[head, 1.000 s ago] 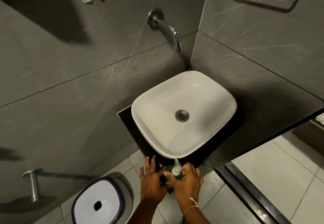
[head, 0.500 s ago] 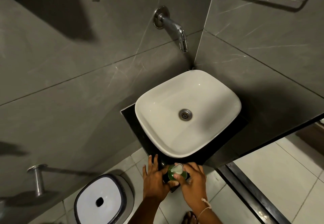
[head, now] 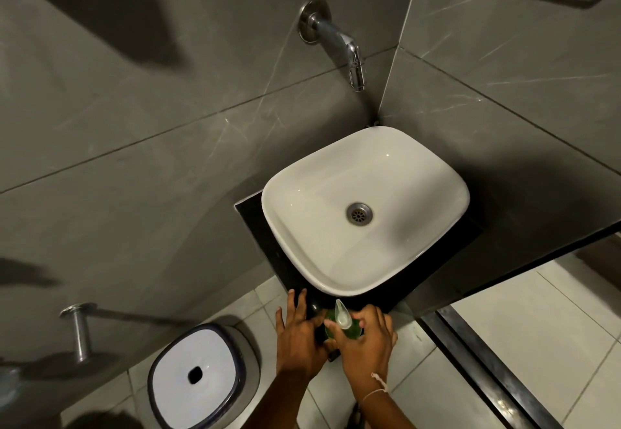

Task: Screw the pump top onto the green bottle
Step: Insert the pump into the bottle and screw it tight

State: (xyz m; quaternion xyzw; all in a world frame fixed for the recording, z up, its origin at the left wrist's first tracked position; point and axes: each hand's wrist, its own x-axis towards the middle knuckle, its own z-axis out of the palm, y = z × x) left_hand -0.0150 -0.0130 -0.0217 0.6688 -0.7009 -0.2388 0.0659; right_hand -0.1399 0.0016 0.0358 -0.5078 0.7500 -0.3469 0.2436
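The green bottle (head: 353, 330) stands on the near corner of the black counter (head: 255, 223), seen from above and mostly covered by my hands. Its clear pump top (head: 342, 315) sits on the neck with the nozzle pointing away from me toward the basin. My right hand (head: 364, 344) wraps around the pump collar and the top of the bottle. My left hand (head: 299, 334) presses against the bottle's left side, thumb on it and fingers spread onto the counter. The bottle's body below the shoulders is hidden.
A white basin (head: 366, 207) fills most of the counter just beyond my hands, under a chrome wall tap (head: 339, 42). A white lidded bin (head: 198, 375) stands on the tiled floor to the left. A metal holder (head: 79, 331) juts from the grey wall.
The pump nozzle has turned between frames and now points away toward the basin. My right hand has shifted its grip around the pump; my left hand stays against the bottle.
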